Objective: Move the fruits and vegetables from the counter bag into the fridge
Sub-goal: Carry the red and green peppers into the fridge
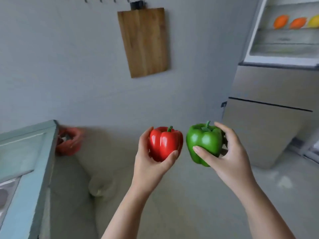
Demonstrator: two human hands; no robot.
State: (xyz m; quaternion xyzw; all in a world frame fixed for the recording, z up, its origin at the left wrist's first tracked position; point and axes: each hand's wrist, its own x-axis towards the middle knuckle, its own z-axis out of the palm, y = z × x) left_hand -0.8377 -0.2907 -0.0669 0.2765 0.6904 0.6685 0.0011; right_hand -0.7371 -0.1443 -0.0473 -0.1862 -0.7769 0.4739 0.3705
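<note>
Both my forearms raised ahead, my left hand (148, 163) cupping red pepper (164, 144), my right hand (229, 156) gripping green pepper (204, 144), stems up, peppers just apart

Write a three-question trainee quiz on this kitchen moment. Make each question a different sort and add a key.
1. True or false: the left hand has the green pepper in its grip.
2. Pick one: the wooden cutting board is A) lying on the counter, B) hanging on the wall, C) lying on the floor.
3. Fill the blank: the fridge shelf already holds two ___ fruits beside a yellow fruit.

Key
1. False: the left hand holds the red pepper, and the right hand holds the green one.
2. B.
3. Orange: the two orange fruits sit side by side.
</note>
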